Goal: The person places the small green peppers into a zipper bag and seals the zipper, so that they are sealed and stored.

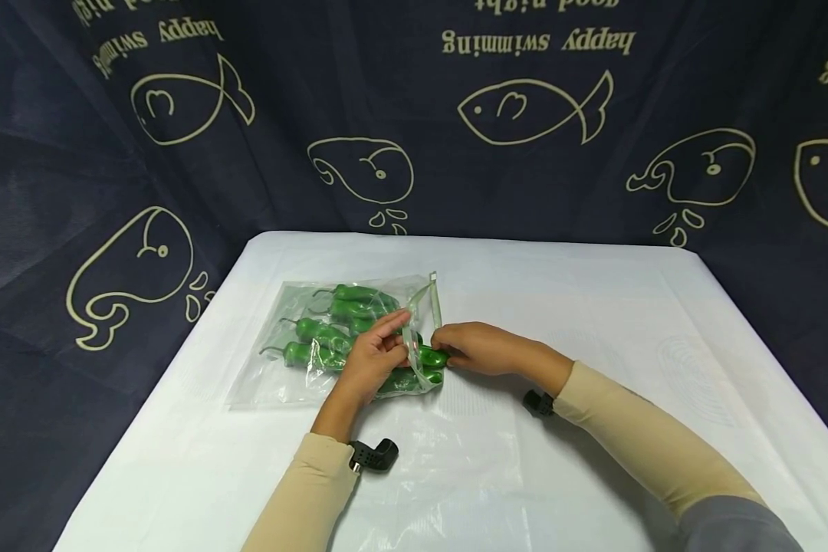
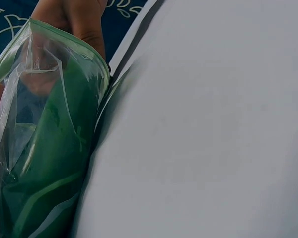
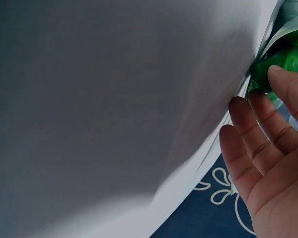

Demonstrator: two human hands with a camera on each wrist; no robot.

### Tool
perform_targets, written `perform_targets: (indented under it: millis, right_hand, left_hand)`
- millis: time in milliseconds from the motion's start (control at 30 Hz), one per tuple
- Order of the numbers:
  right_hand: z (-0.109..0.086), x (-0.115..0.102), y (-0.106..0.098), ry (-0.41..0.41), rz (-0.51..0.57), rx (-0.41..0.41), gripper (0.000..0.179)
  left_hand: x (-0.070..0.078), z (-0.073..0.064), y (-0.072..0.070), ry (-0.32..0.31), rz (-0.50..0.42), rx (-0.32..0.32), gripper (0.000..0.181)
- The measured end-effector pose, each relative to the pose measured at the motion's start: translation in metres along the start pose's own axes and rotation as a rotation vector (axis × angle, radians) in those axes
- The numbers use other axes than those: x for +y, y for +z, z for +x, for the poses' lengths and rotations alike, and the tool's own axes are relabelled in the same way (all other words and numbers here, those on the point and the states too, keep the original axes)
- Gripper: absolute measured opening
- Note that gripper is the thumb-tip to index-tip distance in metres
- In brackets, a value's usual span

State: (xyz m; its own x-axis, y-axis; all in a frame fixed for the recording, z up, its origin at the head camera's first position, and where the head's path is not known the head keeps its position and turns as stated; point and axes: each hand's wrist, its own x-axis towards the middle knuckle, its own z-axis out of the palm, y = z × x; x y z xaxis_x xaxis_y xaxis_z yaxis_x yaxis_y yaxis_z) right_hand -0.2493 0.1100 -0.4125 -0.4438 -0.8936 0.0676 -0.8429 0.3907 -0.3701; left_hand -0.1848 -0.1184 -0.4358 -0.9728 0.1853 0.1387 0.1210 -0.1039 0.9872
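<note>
A clear zip bag (image 1: 255,387) lies on the white table with its mouth to the right, several long green peppers (image 1: 316,331) inside. My left hand (image 1: 372,359) pinches the bag's near mouth edge between thumb and fingers, index finger extended. At the mouth, my right hand (image 1: 479,349) holds the blunt tip of a green pepper (image 1: 433,357). In the right wrist view its thumb (image 3: 288,87) lies on that pepper (image 3: 278,69), the other fingers bent below it. The left wrist view shows the bag's green-edged mouth (image 2: 72,38) standing open, with fingers behind the film.
The white table (image 1: 593,307) extends around the bag on all sides. A dark curtain (image 1: 414,100) with fish and whale drawings hangs behind it. Black wrist cameras (image 1: 376,455) sit on both forearms, close above the tabletop.
</note>
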Motion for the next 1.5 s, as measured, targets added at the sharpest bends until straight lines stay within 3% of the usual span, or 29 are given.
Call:
perform_targets:
  millis: [300,833,1500]
  right_hand:
    - [0.007,0.000,0.002,0.004,-0.005,-0.003,0.019]
    - [0.016,-0.002,0.003,0.000,0.045,-0.002,0.017]
    - [0.026,-0.003,0.004,0.028,-0.015,-0.021,0.009]
  left_hand:
    - [0.000,0.001,0.000,-0.019,0.012,0.001,0.055]
    - [-0.002,0.001,0.001,0.022,-0.028,-0.009,0.056]
    - [-0.001,0.001,0.000,0.013,-0.024,-0.015,0.057]
